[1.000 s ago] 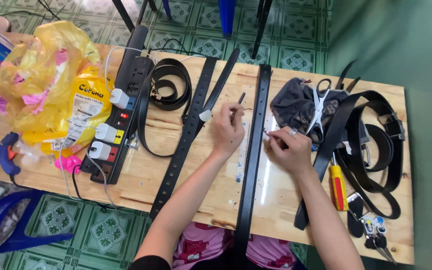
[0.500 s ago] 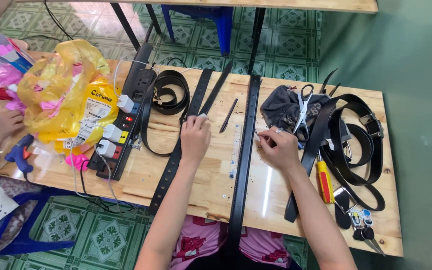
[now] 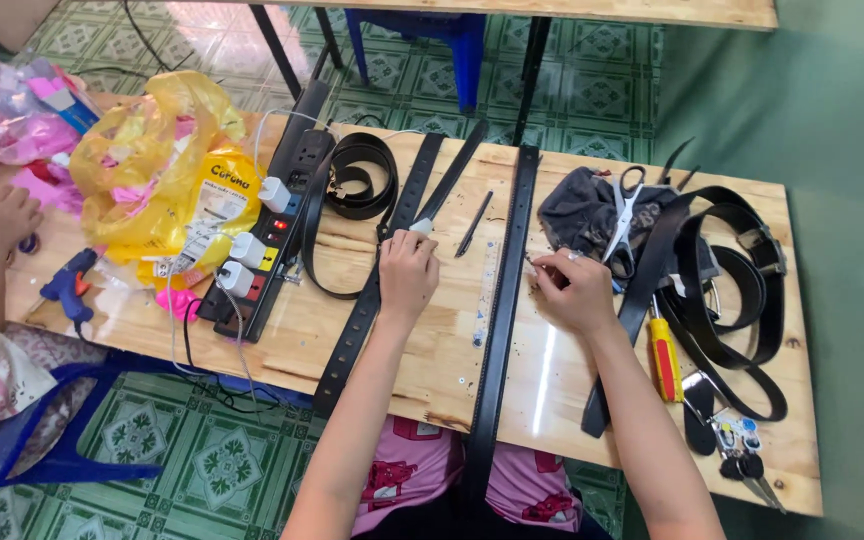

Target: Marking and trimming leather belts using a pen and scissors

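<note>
Head view: since a second ago, the left hand [image 3: 407, 272] has lowered, its grip closed on a white-tipped tool, onto the counter [image 3: 372, 330]. The right hand [image 3: 574, 290] pinches something small beside the long black belt [image 3: 505, 300].

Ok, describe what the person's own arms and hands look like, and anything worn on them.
Both forearms are bare, with no sleeves in view. The left hand shows no ring or watch. The right hand seems to have a small ring on one finger; no gloves or wristbands.
</note>
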